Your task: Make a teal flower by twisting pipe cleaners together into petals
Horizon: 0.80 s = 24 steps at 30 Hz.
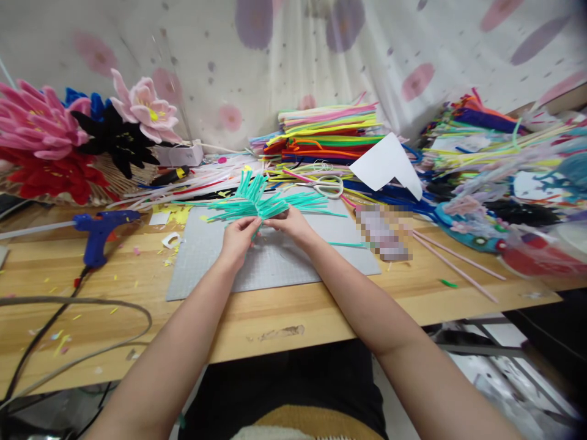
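Two bare hands are held close together over the gray mat (pixel 293 266), and both are closed on something. By the left hand (pixel 241 240), the bottom of the teal fuzzy bunch (pixel 254 198) is pinched between thumb and fingers. By the right hand (pixel 293 225), the same bunch is pinched from the other side. The bunch is held over the far half of the mat, with its tips spread out to the sides and toward the far edge of the table (pixel 279 333). One loose teal stem (pixel 346 244) is laid near the mat's right edge.

Past the mat's far edge, scissors (pixel 337 185) are laid among heaps of stems, with a big pile of bright stems (pixel 330 137) behind. White paper (pixel 387 165) is propped to their right. A small white box (pixel 186 154) is set toward the table's far left part; what is in it cannot be told. A blue glue gun (pixel 98 235) is laid nearer the left edge. Behind it, big fuzzy flowers (pixel 43 125) are bunched at the far left corner.

Toward the right edge, a clear bag (pixel 545 253) is seen, with something red showing through. Two pink stems (pixel 454 263) are laid beside it, pointing toward the near edge.
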### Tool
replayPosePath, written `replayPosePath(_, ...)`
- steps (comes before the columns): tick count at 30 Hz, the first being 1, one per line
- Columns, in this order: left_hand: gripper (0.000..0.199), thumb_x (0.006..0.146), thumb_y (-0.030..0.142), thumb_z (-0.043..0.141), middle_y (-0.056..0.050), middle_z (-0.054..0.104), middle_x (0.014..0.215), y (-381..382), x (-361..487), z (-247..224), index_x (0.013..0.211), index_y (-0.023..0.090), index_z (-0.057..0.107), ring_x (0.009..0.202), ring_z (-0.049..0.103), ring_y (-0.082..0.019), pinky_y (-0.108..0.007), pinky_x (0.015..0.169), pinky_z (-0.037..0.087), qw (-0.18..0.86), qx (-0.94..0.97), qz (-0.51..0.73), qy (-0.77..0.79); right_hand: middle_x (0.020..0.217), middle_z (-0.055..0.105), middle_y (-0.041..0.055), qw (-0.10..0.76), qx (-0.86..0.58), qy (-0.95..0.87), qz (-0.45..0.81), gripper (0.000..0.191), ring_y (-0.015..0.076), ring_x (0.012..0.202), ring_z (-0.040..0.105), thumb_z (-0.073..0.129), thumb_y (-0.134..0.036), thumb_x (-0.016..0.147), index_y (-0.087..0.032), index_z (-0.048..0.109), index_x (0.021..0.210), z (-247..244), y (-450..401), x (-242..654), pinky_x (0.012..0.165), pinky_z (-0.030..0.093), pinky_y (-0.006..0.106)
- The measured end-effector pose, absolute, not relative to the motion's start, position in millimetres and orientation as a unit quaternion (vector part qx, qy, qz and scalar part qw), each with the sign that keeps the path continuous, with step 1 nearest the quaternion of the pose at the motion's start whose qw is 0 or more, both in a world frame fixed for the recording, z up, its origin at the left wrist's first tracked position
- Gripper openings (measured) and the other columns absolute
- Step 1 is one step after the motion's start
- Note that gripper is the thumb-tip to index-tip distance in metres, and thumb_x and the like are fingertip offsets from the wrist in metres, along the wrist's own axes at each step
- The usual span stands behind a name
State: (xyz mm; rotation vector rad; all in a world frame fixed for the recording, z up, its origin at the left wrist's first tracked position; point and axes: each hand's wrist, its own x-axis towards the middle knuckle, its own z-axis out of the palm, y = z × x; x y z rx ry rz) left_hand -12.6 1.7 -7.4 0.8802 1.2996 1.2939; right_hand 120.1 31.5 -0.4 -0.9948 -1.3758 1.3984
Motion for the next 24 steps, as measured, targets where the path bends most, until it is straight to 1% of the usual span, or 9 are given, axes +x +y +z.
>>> replayPosePath(6, 0.031, 0.05, 0.033, 0.08, 0.002, 0.054, 0.057, 2.8, -13.8, -5.1, 0.071, 0.013, 0.066, 0.045, 0.042, -0.004, -0.015, 0.033, 0.019, 0.594, 0.336, 0.547, 0.486, 0.055, 0.049, -0.0049, 0.434, -0.415, -0.55, 0.581, 0.026, 0.007, 0.052, 0.04, 0.07, -0.031, 0.052, -0.018, 0.051, 0.064, 1.1, 28.2, 122.5, 0.049, 0.027, 0.022)
replayPosePath(9, 0.032, 0.048, 0.03, 0.08, 0.003, 0.051, 0.054, 3.2, -12.6, -5.4, 0.07, 0.013, 0.065, 0.044, 0.04, -0.003, -0.015, 0.033, 0.018, 0.598, 0.327, 0.557, 0.474, 0.053, 0.046, -0.0059, 0.428, -0.425, -0.545, 0.582, 0.028, 0.0068, 0.051, 0.038, 0.07, -0.033, 0.051, -0.018, 0.05, 0.064, -2.4, 29.9, 123.0, 0.048, 0.024, 0.021)
replayPosePath(12, 0.029, 0.049, 0.028, 0.08, 0.004, 0.05, 0.054, 3.8, -11.0, -6.4, 0.066, 0.013, 0.063, 0.043, 0.038, -0.003, -0.015, 0.033, 0.016, 0.597, 0.318, 0.571, 0.464, 0.051, 0.045, -0.0053, 0.41, -0.437, -0.555, 0.576, 0.027, 0.0068, 0.05, 0.037, 0.068, -0.034, 0.053, -0.017, 0.048, 0.058, -4.8, 32.1, 122.9, 0.048, 0.023, 0.022)
replayPosePath(15, 0.027, 0.05, 0.026, 0.079, 0.004, 0.05, 0.054, 4.2, -10.8, -5.8, 0.065, 0.013, 0.061, 0.042, 0.037, -0.002, -0.015, 0.032, 0.015, 0.609, 0.315, 0.568, 0.455, 0.051, 0.045, -0.0049, 0.4, -0.443, -0.549, 0.585, 0.025, 0.0067, 0.05, 0.036, 0.067, -0.034, 0.053, -0.017, 0.049, 0.057, -6.1, 33.4, 122.1, 0.047, 0.022, 0.022)
replayPosePath(18, 0.026, 0.051, 0.024, 0.079, 0.003, 0.05, 0.055, 4.2, -12.0, -3.1, 0.065, 0.012, 0.06, 0.043, 0.037, -0.002, -0.015, 0.032, 0.014, 0.627, 0.313, 0.549, 0.455, 0.052, 0.047, -0.0049, 0.399, -0.435, -0.534, 0.606, 0.022, 0.0069, 0.049, 0.037, 0.067, -0.032, 0.053, -0.018, 0.053, 0.061, -8.5, 35.2, 120.7, 0.046, 0.022, 0.021)
replayPosePath(24, 0.021, 0.055, 0.018, 0.077, 0.003, 0.049, 0.055, 4.7, -13.9, -1.2, 0.064, 0.011, 0.059, 0.042, 0.037, -0.002, -0.013, 0.031, 0.016, 0.646, 0.293, 0.539, 0.454, 0.054, 0.048, -0.005, 0.38, -0.425, -0.506, 0.647, 0.026, 0.0059, 0.047, 0.037, 0.07, -0.03, 0.05, -0.018, 0.052, 0.065, -9.9, 36.9, 120.2, 0.043, 0.019, 0.02)
